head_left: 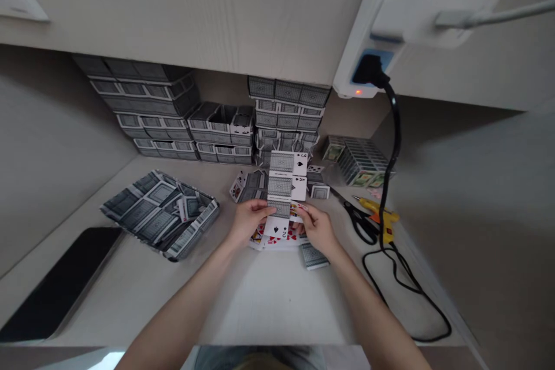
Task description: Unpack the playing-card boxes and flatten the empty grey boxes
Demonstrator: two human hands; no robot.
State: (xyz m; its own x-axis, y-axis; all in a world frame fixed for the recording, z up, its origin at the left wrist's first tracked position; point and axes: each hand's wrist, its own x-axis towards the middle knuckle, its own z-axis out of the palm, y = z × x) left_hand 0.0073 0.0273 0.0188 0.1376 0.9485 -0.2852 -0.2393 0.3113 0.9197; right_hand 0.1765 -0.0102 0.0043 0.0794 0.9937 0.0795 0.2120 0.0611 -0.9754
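A strip of joined playing cards (280, 187), backs and some faces showing, stands up from the middle of the table. My left hand (250, 222) pinches its left edge low down, thumb on a patterned card back. At the lower right of the strip, my right hand (315, 226) has its fingers closed on a face card (298, 211). Beneath both hands lie loose cards with red hearts (277, 243), partly covered. A small stack of cards (314, 256), backs up, rests just below my right hand.
A card-made tray (160, 214) and a black tablet-like slab (60, 283) are at the left. Card-built blocks (156, 110) line the back. Boxed decks (362, 162), black scissors (362, 222), a yellow glue gun (379, 211) and a black cord (393, 139) are at the right.
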